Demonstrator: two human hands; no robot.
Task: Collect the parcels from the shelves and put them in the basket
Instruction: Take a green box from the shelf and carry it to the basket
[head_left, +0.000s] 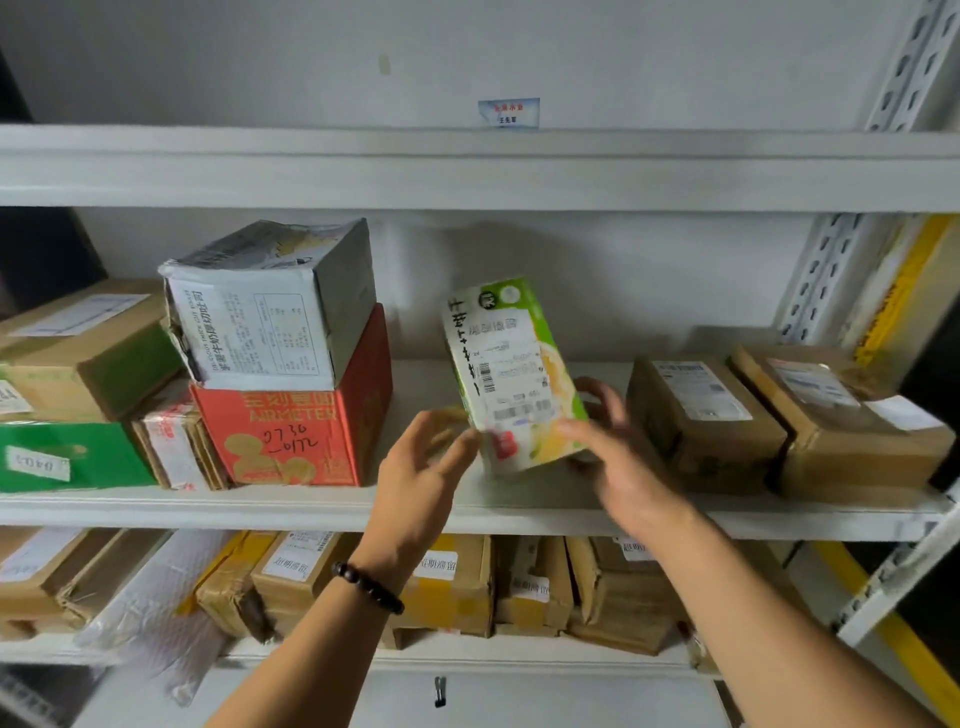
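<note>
A green and white printed parcel box (511, 374) stands tilted on the middle shelf (415, 499), its label facing me. My right hand (618, 457) grips its lower right corner, thumb on the front and fingers behind. My left hand (421, 467), with a dark bead bracelet on the wrist, touches the box's lower left edge with its fingers spread. No basket is in view.
Left on the same shelf: a red box (296, 431) with a grey-white box (270, 306) on top, a green box (67, 457) and brown cartons. Two brown cartons (706, 421) sit at the right. The lower shelf holds several brown parcels (457, 587) and a bubble-wrap bag (156, 597).
</note>
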